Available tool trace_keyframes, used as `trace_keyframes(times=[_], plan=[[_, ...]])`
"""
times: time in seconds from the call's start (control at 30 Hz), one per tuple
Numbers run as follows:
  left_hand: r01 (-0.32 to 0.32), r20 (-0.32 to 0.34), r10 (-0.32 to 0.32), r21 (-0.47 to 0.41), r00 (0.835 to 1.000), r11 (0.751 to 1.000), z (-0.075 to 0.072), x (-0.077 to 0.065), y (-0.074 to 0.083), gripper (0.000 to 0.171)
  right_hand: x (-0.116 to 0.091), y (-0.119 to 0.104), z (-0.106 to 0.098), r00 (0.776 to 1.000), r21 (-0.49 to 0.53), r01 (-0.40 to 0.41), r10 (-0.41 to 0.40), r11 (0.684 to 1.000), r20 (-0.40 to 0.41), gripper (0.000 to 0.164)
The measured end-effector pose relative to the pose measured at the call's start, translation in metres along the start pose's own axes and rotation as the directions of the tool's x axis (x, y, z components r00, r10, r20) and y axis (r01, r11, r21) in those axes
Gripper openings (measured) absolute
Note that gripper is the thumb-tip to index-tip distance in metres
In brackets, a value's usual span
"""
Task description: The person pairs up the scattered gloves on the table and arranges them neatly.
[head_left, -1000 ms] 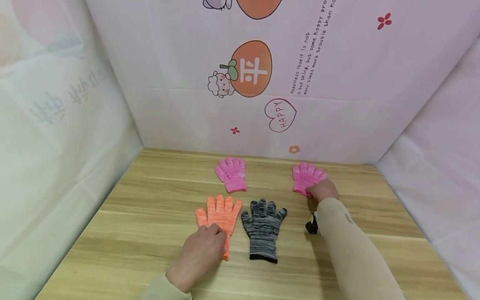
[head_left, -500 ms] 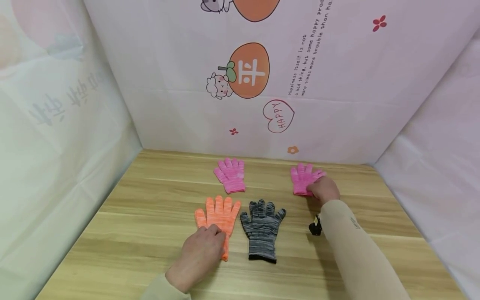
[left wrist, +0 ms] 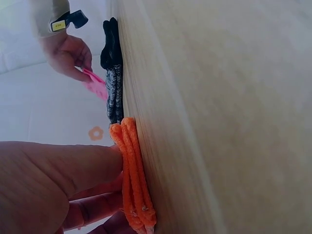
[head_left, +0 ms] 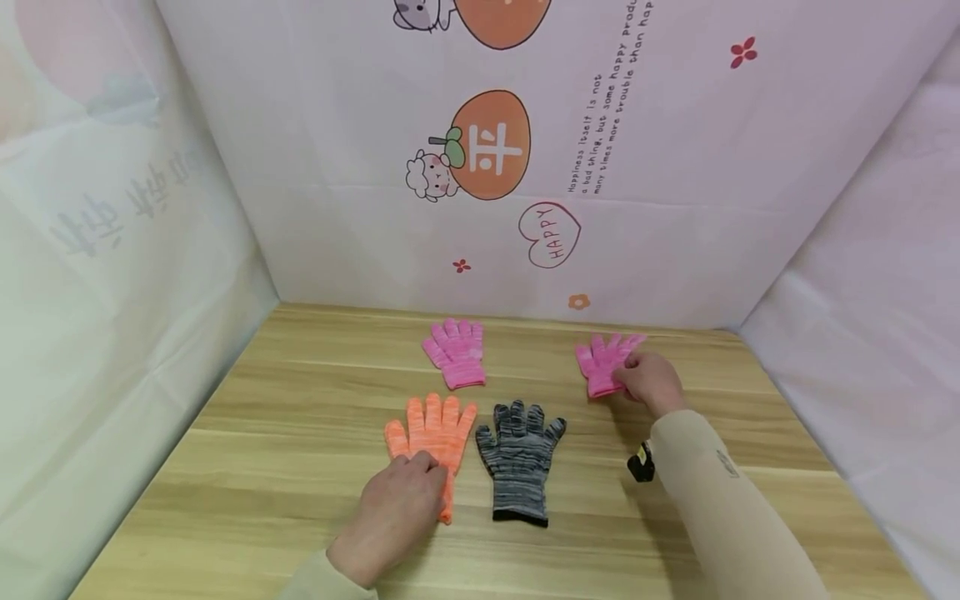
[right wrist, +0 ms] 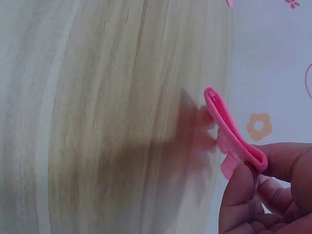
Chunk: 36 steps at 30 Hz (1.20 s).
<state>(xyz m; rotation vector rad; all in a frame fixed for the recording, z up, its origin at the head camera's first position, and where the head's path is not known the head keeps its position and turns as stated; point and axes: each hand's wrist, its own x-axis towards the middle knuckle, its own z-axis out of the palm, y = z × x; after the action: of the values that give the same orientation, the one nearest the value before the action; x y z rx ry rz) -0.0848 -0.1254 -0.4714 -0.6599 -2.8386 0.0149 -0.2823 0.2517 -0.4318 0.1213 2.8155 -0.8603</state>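
At the lower middle of the head view, my left hand [head_left: 397,504] rests on an orange knit glove [head_left: 429,423] lying on the table. In the left wrist view, the thumb [left wrist: 92,163] and fingers touch the upper face of the orange glove [left wrist: 134,180]. My right hand [head_left: 651,381] pinches the cuff edge of a pink glove [head_left: 602,360] at the back right. Seen from the right wrist, thumb and fingers hold one corner of the pink glove's cuff [right wrist: 231,126], raised off the wood with its opening gaping a little.
A grey-and-black knit glove [head_left: 520,462] lies flat right of the orange one. Another pink glove [head_left: 457,354] lies at the back, left of the held one. White printed sheets [head_left: 337,217] wall the wooden table [head_left: 262,467] at back and sides.
My right hand has drawn slightly back and lifted the pink glove's cuff side, so the glove tilts. The left hand stays on the orange glove. The head view has shifted slightly.
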Motion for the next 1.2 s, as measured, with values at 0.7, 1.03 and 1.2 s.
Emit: trace_keyframes(times=[0.7, 1.03, 1.2], plan=[[0.058, 0.059, -0.053, -0.074, 0.997, 0.996, 0.0, 0.004, 0.002, 0.013, -0.048, 0.007, -0.002, 0.998, 0.096, 0.061, -0.062, 0.994, 0.013, 0.021], [0.084, 0.095, -0.074, -0.099, 0.993, 0.992, 0.0, 0.001, 0.001, 0.013, -0.082, 0.012, 0.006, 0.995, 0.19, 0.094, -0.098, 0.977, 0.011, 0.03], [0.082, 0.092, -0.073, -0.107, 0.993, 0.991, 0.0, 0.001, 0.0, 0.013, -0.097, 0.014, 0.009, 0.993, 0.198, 0.122, -0.119, 0.973, -0.025, 0.018]])
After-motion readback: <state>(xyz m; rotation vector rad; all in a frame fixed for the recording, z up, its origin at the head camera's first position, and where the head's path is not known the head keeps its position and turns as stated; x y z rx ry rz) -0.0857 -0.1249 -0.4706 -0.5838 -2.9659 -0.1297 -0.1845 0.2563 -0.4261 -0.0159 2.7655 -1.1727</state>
